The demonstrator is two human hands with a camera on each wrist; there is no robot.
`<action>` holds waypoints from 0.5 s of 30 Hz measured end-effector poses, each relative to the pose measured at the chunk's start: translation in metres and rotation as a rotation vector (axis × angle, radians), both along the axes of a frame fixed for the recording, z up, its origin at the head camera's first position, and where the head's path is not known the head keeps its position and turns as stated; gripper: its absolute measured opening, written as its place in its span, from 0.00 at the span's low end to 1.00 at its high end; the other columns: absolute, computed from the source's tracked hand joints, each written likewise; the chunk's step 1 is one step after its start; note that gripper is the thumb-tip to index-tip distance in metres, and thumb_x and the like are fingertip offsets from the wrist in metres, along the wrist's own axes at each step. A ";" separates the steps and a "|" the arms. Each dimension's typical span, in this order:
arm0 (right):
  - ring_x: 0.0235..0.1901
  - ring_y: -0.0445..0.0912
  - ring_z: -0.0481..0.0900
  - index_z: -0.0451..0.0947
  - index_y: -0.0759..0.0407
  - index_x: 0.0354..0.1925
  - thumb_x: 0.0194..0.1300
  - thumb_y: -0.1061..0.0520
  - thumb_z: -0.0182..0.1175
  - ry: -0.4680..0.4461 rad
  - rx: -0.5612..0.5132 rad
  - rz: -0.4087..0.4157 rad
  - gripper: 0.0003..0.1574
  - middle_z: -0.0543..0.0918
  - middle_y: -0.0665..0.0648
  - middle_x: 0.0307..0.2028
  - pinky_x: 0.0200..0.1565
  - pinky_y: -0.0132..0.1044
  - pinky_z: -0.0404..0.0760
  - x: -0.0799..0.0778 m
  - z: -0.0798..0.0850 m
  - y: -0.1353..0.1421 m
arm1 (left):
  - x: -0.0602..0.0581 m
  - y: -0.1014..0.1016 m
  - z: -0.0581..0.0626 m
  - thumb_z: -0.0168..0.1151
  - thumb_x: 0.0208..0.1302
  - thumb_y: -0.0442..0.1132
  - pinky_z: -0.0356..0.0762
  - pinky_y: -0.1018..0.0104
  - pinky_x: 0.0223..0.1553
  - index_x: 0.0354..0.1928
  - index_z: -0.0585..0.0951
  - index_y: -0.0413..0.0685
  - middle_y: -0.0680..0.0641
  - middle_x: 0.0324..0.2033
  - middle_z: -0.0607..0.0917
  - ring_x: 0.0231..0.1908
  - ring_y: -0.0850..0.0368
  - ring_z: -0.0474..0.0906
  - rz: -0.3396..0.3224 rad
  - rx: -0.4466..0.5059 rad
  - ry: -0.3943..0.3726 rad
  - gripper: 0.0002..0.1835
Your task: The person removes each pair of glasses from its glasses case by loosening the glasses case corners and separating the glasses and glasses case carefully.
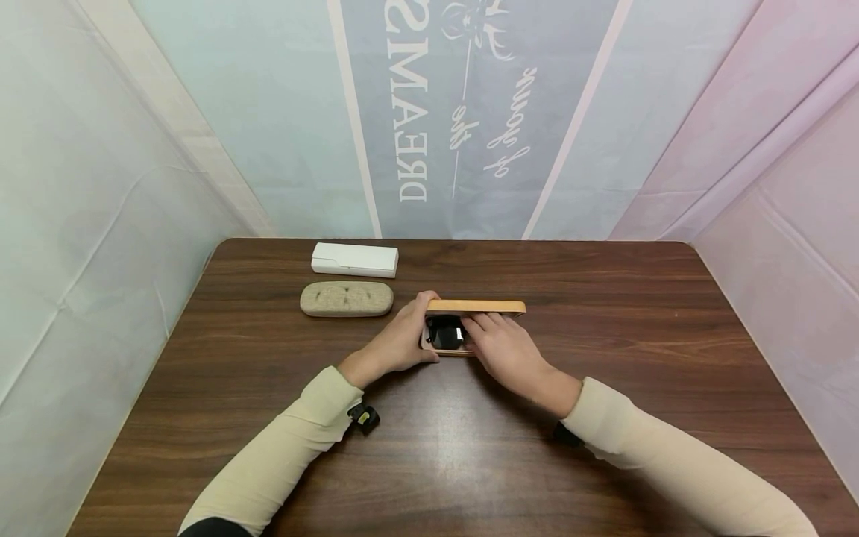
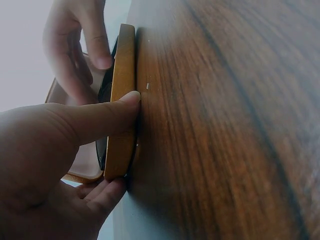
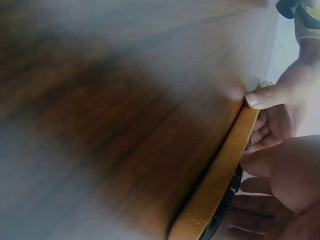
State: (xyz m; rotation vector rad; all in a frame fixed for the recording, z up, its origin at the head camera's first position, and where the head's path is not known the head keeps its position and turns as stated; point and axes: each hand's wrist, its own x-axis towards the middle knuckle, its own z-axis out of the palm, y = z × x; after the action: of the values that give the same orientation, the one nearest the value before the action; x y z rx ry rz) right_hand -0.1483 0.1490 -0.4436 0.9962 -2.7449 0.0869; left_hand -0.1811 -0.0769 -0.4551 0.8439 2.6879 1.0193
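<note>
We see the left hand [image 1: 401,337] clamped on the open case [image 1: 476,306] on the table [image 1: 450,455]; whether the right hand [image 1: 506,356], reaching inside, pinches the glasses [image 1: 443,333] we cannot tell; only the head view shows 2 closed cases [image 1: 354,260] [image 1: 346,299].

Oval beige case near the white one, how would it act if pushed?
The oval beige case is probably stiff, since its rounded outline shows no sag. Lying long and low, it would likely slide rather than roll.

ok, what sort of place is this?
Likely a makeshift recording booth: a printed, cloth-like backdrop with large lettering, pale creased sheets along both sides, and a wood-grain table between them.
</note>
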 end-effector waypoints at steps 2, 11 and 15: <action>0.52 0.55 0.81 0.77 0.66 0.62 0.69 0.56 0.67 0.001 0.025 -0.011 0.27 0.82 0.61 0.55 0.52 0.50 0.81 0.000 -0.001 0.000 | 0.000 0.000 0.000 0.84 0.48 0.35 0.70 0.52 0.61 0.68 0.57 0.46 0.39 0.60 0.74 0.58 0.45 0.71 0.002 -0.006 -0.004 0.52; 0.48 0.55 0.82 0.78 0.67 0.60 0.69 0.56 0.67 0.034 0.018 -0.029 0.25 0.83 0.61 0.52 0.48 0.48 0.82 0.000 -0.003 -0.002 | 0.000 0.000 0.001 0.84 0.47 0.35 0.70 0.52 0.62 0.67 0.57 0.47 0.39 0.59 0.74 0.59 0.44 0.72 0.001 0.000 0.000 0.52; 0.48 0.54 0.82 0.79 0.67 0.59 0.69 0.55 0.67 0.045 0.048 -0.036 0.25 0.83 0.61 0.51 0.48 0.47 0.82 -0.001 -0.005 -0.003 | 0.000 0.001 0.000 0.84 0.47 0.35 0.70 0.52 0.61 0.67 0.57 0.47 0.39 0.59 0.75 0.58 0.44 0.72 0.006 0.000 0.001 0.52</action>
State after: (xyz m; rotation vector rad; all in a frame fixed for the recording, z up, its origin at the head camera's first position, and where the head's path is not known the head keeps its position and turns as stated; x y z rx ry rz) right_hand -0.1490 0.1463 -0.4490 0.9483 -2.7343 -0.0070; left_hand -0.1810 -0.0764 -0.4550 0.8366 2.6932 1.0209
